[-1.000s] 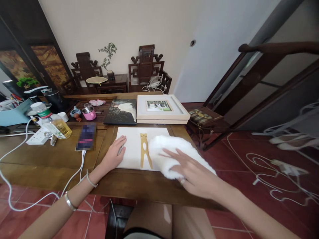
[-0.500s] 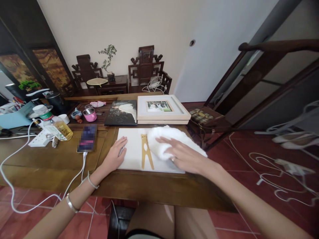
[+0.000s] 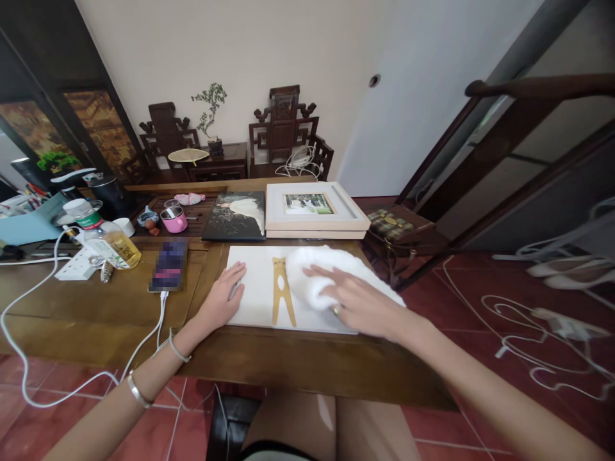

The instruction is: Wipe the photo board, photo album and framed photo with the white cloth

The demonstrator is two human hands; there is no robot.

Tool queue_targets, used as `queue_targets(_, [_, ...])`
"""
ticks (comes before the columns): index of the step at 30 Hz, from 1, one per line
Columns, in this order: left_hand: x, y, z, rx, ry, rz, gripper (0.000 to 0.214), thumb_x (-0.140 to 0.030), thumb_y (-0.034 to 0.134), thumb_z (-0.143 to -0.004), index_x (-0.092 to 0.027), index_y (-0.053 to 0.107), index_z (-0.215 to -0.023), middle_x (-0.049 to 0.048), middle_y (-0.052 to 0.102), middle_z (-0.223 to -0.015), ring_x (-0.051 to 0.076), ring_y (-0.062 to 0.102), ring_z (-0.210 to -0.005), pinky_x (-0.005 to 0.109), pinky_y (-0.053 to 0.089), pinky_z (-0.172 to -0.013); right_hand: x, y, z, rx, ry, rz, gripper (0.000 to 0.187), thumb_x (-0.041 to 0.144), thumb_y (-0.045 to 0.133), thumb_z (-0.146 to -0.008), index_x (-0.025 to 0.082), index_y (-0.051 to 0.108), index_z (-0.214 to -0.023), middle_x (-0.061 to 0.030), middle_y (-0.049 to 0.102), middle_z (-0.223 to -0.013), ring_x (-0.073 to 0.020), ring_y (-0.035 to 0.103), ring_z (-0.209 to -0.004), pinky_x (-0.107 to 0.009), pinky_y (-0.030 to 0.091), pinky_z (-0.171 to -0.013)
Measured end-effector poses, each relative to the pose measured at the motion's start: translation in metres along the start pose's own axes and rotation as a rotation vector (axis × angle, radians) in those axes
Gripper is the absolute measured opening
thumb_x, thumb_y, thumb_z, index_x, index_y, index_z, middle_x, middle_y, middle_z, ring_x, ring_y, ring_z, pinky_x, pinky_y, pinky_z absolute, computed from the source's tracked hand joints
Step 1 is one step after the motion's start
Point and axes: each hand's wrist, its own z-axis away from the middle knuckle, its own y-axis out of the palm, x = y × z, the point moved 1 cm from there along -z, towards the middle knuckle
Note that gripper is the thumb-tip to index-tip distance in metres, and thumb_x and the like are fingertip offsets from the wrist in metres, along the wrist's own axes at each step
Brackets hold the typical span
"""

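A white board point(image 3: 259, 288) with a gold stand piece point(image 3: 282, 298) lies flat at the near edge of the wooden table point(image 3: 110, 307). My left hand point(image 3: 221, 301) rests flat on the board's left edge, fingers stretched out. My right hand point(image 3: 358, 302) lies flat with spread fingers on a fluffy white cloth point(image 3: 321, 272) that covers the board's right part.
Behind the board lie a dark picture point(image 3: 235, 216) and a white framed photo point(image 3: 312, 208). A phone point(image 3: 168, 264) with a white cable, an oil bottle point(image 3: 103, 240), a power strip point(image 3: 77, 264) and a pink cup point(image 3: 173, 219) sit to the left. Cables trail over the red tile floor point(image 3: 528, 320) on the right.
My right hand slid the white cloth away from the near edge toward the back of the board, then shifted slightly nearer. My left hand stayed on the board's edge.
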Motion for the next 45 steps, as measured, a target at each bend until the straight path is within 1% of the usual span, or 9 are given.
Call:
queue_targets(4, [-0.001, -0.001, 0.000, 0.008, -0.008, -0.007, 0.041, -0.024, 0.042, -0.089, -0.014, 0.054, -0.127, 0.0130, 0.051, -0.136, 0.024, 0.041, -0.132, 0.047, 0.027, -0.113, -0.019, -0.008, -0.043, -0.023, 0.068, 0.022, 0.038, 0.004, 0.038, -0.072, 0.014, 0.066, -0.096, -0.0146, 0.050, -0.135, -0.0331, 0.052, -0.118, -0.046, 0.043, -0.095])
queue_targets(8, [-0.001, -0.002, 0.000, 0.032, 0.001, -0.030, 0.042, -0.024, 0.040, -0.090, -0.013, 0.052, -0.128, 0.0137, 0.050, -0.137, 0.023, 0.040, -0.132, 0.047, 0.027, -0.113, -0.018, -0.007, -0.048, -0.031, 0.069, 0.011, 0.039, 0.003, 0.038, -0.071, 0.014, 0.066, -0.096, -0.0142, 0.052, -0.133, -0.0327, 0.048, -0.122, -0.046, 0.040, -0.098])
queue_targets(15, [0.000, 0.000, 0.000, 0.015, 0.010, -0.023, 0.041, -0.024, 0.041, -0.089, -0.015, 0.053, -0.127, 0.0132, 0.051, -0.137, 0.023, 0.041, -0.132, 0.048, 0.028, -0.112, 0.032, 0.009, 0.038, 0.049, -0.006, -0.087, 0.030, 0.003, 0.045, -0.063, 0.018, 0.066, -0.079, -0.0103, 0.035, -0.147, -0.0294, 0.018, -0.139, -0.055, 0.021, -0.111])
queue_targets(21, [-0.002, -0.001, -0.001, 0.011, 0.010, -0.020, 0.041, -0.023, 0.042, -0.089, -0.013, 0.054, -0.127, 0.0141, 0.051, -0.136, 0.024, 0.041, -0.132, 0.049, 0.028, -0.112, 0.056, 0.001, 0.080, 0.175, -0.047, -0.157, 0.038, 0.002, 0.044, -0.053, 0.022, 0.064, -0.078, -0.0029, 0.032, -0.148, -0.0273, 0.020, -0.138, -0.054, 0.019, -0.113])
queue_targets(25, [-0.001, -0.001, -0.001, 0.008, 0.017, -0.028, 0.041, -0.022, 0.042, -0.088, -0.015, 0.053, -0.128, 0.0126, 0.051, -0.136, 0.024, 0.042, -0.131, 0.049, 0.028, -0.111, 0.035, -0.011, 0.046, 0.131, -0.005, -0.125, 0.034, 0.004, 0.043, -0.064, 0.021, 0.064, -0.083, -0.0066, 0.044, -0.142, -0.0278, 0.036, -0.132, -0.048, 0.034, -0.106])
queue_targets(32, [0.000, -0.001, 0.000, 0.022, 0.005, -0.031, 0.042, -0.023, 0.040, -0.089, -0.012, 0.052, -0.128, 0.0138, 0.050, -0.137, 0.023, 0.040, -0.133, 0.048, 0.027, -0.113, -0.029, -0.010, -0.043, 0.011, 0.059, -0.002, 0.034, 0.006, 0.039, -0.072, 0.016, 0.065, -0.091, -0.0108, 0.065, -0.114, -0.0288, 0.057, -0.107, -0.040, 0.042, -0.092])
queue_targets(36, [0.000, -0.001, 0.000, 0.011, 0.006, -0.015, 0.041, -0.023, 0.041, -0.089, -0.015, 0.053, -0.127, 0.0127, 0.051, -0.137, 0.023, 0.041, -0.132, 0.048, 0.028, -0.112, -0.040, -0.011, -0.058, -0.001, 0.100, 0.004, 0.034, 0.008, 0.037, -0.075, 0.016, 0.064, -0.094, -0.0100, 0.067, -0.101, -0.0271, 0.058, -0.099, -0.037, 0.042, -0.087])
queue_targets(40, [0.000, 0.000, 0.000, 0.002, 0.006, -0.007, 0.041, -0.022, 0.042, -0.088, -0.016, 0.054, -0.127, 0.0124, 0.051, -0.136, 0.023, 0.041, -0.132, 0.048, 0.028, -0.112, -0.021, -0.011, -0.031, 0.023, 0.122, -0.002, 0.034, 0.010, 0.037, -0.076, 0.015, 0.063, -0.097, -0.0113, 0.067, -0.099, -0.0270, 0.060, -0.096, -0.037, 0.044, -0.084])
queue_targets(45, [0.001, 0.002, 0.000, -0.004, 0.004, -0.003, 0.041, -0.021, 0.042, -0.088, -0.016, 0.053, -0.127, 0.0126, 0.051, -0.137, 0.023, 0.041, -0.132, 0.048, 0.028, -0.112, 0.029, -0.011, 0.034, 0.129, 0.020, -0.048, 0.031, 0.006, 0.040, -0.069, 0.020, 0.063, -0.085, -0.0094, 0.051, -0.136, -0.0301, 0.040, -0.129, -0.044, 0.038, -0.101])
